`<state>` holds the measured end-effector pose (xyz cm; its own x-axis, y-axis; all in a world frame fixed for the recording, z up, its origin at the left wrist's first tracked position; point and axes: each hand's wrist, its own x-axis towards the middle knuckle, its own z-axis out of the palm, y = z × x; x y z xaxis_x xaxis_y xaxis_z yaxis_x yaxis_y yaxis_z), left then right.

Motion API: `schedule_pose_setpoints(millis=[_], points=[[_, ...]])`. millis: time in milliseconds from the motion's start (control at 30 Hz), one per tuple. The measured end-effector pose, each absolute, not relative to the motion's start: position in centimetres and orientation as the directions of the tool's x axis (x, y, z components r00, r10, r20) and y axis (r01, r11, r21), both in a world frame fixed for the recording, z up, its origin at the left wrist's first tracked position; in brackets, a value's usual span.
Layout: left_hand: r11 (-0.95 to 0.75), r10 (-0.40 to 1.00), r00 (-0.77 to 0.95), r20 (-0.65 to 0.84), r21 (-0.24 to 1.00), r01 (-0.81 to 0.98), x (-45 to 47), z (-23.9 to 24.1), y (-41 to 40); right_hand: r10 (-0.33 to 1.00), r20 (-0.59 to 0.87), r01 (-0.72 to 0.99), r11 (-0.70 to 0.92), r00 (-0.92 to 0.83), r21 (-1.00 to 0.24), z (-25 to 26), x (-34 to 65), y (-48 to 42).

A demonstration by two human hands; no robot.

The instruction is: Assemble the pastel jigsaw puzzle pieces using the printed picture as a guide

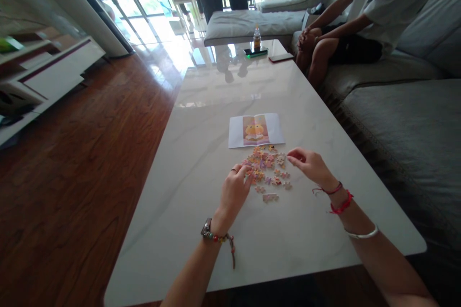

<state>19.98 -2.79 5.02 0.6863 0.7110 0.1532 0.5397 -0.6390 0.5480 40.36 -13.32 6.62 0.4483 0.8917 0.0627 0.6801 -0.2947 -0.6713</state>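
A loose heap of small jigsaw puzzle pieces, in pink, yellow and purple, lies on the white marbled table. My left hand reaches over the heap's left edge, its bent fingertips touching the pieces and the thumb apart from them. At the heap's right side, my right hand is closed in a pinch, with a small pale puzzle piece at its fingertips, partly hidden. A few joined pieces lie in a short strip nearest me. Just beyond the heap is a creased paper sheet printed with a yellow cartoon picture.
The long glossy table carries a drink bottle, a dark phone-like object and a flat tablet-like device at its far end. A person sits on the grey sofa along the right side.
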Motion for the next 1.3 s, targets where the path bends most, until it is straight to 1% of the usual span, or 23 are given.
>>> schedule_pose_setpoints(millis=[67,167,233,333,400,633,767,833,933,1067,1133,1233,1300], points=[[-0.645,0.713,0.681,0.167,0.538,0.543,20.8,5.3,-1.8,0.857,0.109,0.688,-0.322,0.503,-0.65,6.5,42.0,-12.2],[-0.658,0.698,0.699,0.154,0.522,0.542,22.1,5.2,-0.6,0.874,0.096,0.755,-0.349,0.476,-0.555,5.3,43.9,-10.9],[-0.663,0.689,0.711,0.137,0.516,0.542,23.0,4.8,-0.3,0.92,0.078,0.792,-0.285,0.384,-0.539,4.3,44.5,-10.3],[-0.677,0.665,0.738,0.118,0.514,0.527,24.1,4.4,-0.3,0.978,0.065,0.811,-0.127,0.199,-0.572,3.2,44.4,-9.8],[-0.679,0.652,0.75,0.113,0.529,0.51,24.7,4.3,-0.5,0.986,0.064,0.806,-0.087,0.152,-0.585,2.9,44.0,-9.6],[-0.638,0.653,0.755,0.062,0.582,0.504,25.3,4.3,-1.1,0.987,0.049,0.785,-0.091,0.152,-0.613,2.7,43.5,-9.7],[-0.653,0.63,0.768,0.116,0.614,0.443,25.4,3.8,-1.4,0.982,0.063,0.794,-0.103,0.175,-0.599,2.9,43.1,-10.0],[-0.669,0.613,0.775,0.153,0.622,0.406,25.4,3.6,-1.5,0.981,0.078,0.782,-0.094,0.179,-0.616,3.2,42.8,-10.2],[-0.683,0.608,0.774,0.177,0.613,0.397,25.4,3.5,-1.7,0.979,0.107,0.765,-0.066,0.174,-0.641,3.7,42.5,-10.5],[-0.685,0.609,0.774,0.173,0.606,0.404,25.4,3.5,-1.7,0.966,0.123,0.792,-0.111,0.228,-0.6,4.1,42.7,-10.9],[-0.682,0.611,0.774,0.169,0.608,0.406,25.4,3.5,-1.7,0.961,0.101,0.805,-0.156,0.259,-0.572,4.2,42.9,-11.1],[-0.689,0.606,0.778,0.169,0.6,0.407,25.4,3.6,-1.9,0.966,0.006,0.806,-0.211,0.257,-0.553,4.2,43.2,-11.4],[-0.689,0.61,0.775,0.168,0.595,0.414,25.3,3.6,-2.0,0.967,-0.028,0.805,-0.225,0.252,-0.549,4.1,43.2,-11.4]])
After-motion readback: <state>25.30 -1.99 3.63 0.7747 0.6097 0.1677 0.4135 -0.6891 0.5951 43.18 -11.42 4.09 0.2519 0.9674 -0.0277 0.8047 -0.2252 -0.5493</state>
